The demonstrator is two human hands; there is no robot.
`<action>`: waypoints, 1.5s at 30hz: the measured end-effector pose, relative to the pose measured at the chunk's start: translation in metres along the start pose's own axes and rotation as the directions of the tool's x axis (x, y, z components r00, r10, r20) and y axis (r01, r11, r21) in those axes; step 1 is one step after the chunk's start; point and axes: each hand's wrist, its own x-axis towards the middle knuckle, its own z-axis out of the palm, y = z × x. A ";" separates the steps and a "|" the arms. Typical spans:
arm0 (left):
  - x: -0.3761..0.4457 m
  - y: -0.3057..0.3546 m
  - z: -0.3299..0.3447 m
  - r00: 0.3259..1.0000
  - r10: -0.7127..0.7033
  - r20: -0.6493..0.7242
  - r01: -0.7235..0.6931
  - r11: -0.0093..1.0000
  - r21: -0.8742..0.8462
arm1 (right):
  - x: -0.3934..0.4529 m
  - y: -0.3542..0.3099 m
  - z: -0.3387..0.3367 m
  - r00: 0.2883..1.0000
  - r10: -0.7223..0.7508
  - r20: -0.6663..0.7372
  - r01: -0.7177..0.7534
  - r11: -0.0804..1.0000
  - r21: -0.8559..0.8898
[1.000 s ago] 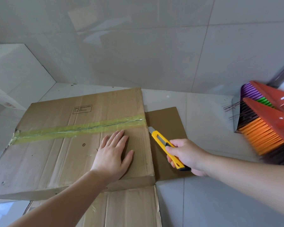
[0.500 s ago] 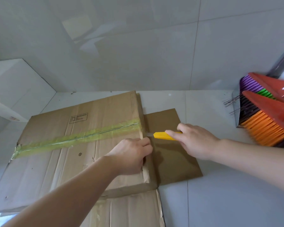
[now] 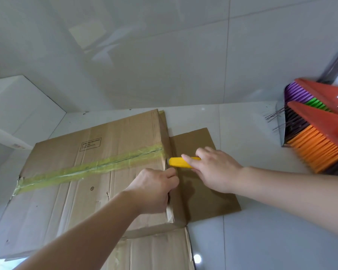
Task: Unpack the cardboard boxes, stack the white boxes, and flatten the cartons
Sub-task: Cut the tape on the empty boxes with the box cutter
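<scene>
at the carton's (image 3: 86, 182) three o'clock edge, my left hand (image 3: 154, 190) now grips the flap while my right hand (image 3: 215, 170) has brought the yellow utility knife (image 3: 180, 162) to the tape (image 3: 90, 168), ready to slit.

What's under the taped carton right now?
Flattened cardboard lies beneath the taped carton, sticking out at its right and near edges. The carton's contents cannot be seen; its yellow tape is mostly unbroken.

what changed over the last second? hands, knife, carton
The left hand went from lying flat on the carton to gripping its right edge. The right hand swung the knife from pointing up beside the carton to lying level, tip at the taped seam's right end. The tape looks uncut on top; carton, loose cardboard sheet and brooms stayed put.
</scene>
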 end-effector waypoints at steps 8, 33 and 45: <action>0.000 -0.002 0.011 0.999 -0.018 -0.028 0.016 0.997 -0.080 | 0.056 0.004 -0.003 0.954 0.268 0.137 -0.259 0.963 -0.079; -0.042 -0.039 -0.001 0.876 -0.482 0.024 0.478 0.861 -0.172 | 0.061 0.001 -0.012 0.974 0.154 0.165 -0.132 0.981 -0.140; -0.105 -0.096 -0.006 0.757 -0.650 0.067 0.653 0.749 -0.108 | 0.030 -0.045 -0.038 0.954 0.224 0.198 -0.219 0.974 -0.050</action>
